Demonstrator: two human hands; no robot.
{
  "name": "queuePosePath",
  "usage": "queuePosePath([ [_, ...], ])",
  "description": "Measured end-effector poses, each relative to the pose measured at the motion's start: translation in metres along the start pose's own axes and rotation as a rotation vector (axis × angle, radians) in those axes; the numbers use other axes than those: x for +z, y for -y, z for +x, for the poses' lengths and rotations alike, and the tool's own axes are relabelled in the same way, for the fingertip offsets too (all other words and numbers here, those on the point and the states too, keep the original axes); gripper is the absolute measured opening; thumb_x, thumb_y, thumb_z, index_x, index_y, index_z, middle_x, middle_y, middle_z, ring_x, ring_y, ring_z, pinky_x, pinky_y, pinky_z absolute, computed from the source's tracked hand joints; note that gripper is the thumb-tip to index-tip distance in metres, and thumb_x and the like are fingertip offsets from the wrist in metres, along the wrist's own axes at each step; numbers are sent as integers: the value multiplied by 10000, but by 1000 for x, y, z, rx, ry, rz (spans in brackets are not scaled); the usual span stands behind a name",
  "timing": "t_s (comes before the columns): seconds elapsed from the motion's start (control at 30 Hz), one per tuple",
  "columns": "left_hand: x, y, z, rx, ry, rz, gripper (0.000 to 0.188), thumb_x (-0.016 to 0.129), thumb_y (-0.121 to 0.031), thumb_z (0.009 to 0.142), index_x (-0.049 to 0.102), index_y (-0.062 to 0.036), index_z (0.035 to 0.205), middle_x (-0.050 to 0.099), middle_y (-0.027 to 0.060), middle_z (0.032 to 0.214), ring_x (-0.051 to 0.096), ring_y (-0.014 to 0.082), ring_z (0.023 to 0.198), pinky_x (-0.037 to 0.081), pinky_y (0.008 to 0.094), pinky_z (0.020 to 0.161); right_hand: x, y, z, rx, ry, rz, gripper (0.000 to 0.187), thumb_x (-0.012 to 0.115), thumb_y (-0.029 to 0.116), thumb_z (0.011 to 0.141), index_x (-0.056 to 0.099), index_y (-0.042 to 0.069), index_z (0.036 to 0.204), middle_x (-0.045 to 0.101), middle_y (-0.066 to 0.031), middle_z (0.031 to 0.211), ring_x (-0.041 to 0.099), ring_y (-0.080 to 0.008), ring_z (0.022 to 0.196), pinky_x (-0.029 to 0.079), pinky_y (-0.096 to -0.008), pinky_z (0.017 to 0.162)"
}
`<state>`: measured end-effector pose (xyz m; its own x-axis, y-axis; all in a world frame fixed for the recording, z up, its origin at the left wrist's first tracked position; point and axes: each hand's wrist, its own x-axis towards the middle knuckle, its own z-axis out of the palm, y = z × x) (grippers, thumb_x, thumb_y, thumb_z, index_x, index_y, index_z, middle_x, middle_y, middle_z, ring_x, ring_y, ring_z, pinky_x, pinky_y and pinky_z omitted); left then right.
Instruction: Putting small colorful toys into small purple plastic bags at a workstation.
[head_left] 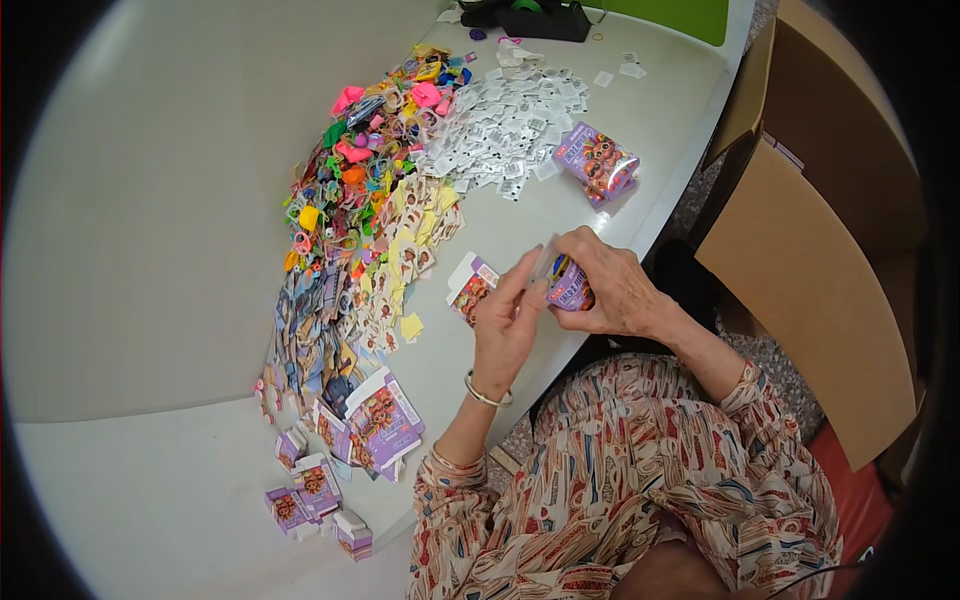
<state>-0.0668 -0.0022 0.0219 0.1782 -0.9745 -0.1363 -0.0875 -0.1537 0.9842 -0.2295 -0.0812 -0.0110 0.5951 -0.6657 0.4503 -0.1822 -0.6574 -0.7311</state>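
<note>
Over the table's near edge I hold a small purple carton [570, 287] with printed characters on its face. My right hand [615, 285] is closed around its right side. My left hand [508, 325], with a bangle at the wrist, pinches at the carton's left end, where a pale flap [543, 262] stands up. Something blue and yellow shows at the carton's top edge, too small to name. Just left of my left hand, a flat purple carton [470, 285] with a white flap lies on the table, partly covered by the fingers.
Piles of bright small trinkets [352, 150], white printed slips [510, 125], sticker cards [400, 255] and bluish packets [310, 320] cover the table's middle. Shiny purple packs [600, 165] lie far right. Flattened cartons [383, 420] and small boxes [317, 485] sit near left. A cardboard box [810, 270] stands right.
</note>
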Motion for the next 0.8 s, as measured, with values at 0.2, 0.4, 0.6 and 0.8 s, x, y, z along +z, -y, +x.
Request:
queuePosePath([
  [0.2,18,0,-10,600,-66,614,330,562,-26,896,571,26,1222,605,204,1181,631,299,1030,502,337,856,5,-2,-10,80,-20,2,794,763,238,652,316,-31,1251,517,-230,1035,602,-401,829,511,-440,680],
  [0.4,32,6,-14,563,-139,649,327,568,17,862,571,59,1186,568,252,1219,590,380,1091,495,392,886,14,2,-12,78,-63,-87,844,773,219,648,283,-50,1280,511,-254,1040,585,-420,895,508,-450,710],
  [0.6,36,13,-9,741,-173,963,339,553,51,842,546,96,1177,558,296,1193,587,421,1063,504,411,876,28,-6,-18,97,-116,-113,851,772,145,626,276,-47,1290,499,-250,1038,578,-422,892,499,-464,698],
  [0.8,14,10,-1,430,-48,467,289,577,11,882,592,53,1167,651,194,1069,637,254,1024,512,321,852,24,-1,-19,145,-93,-94,884,779,170,621,262,-63,1299,517,-252,1051,578,-414,935,507,-448,717],
])
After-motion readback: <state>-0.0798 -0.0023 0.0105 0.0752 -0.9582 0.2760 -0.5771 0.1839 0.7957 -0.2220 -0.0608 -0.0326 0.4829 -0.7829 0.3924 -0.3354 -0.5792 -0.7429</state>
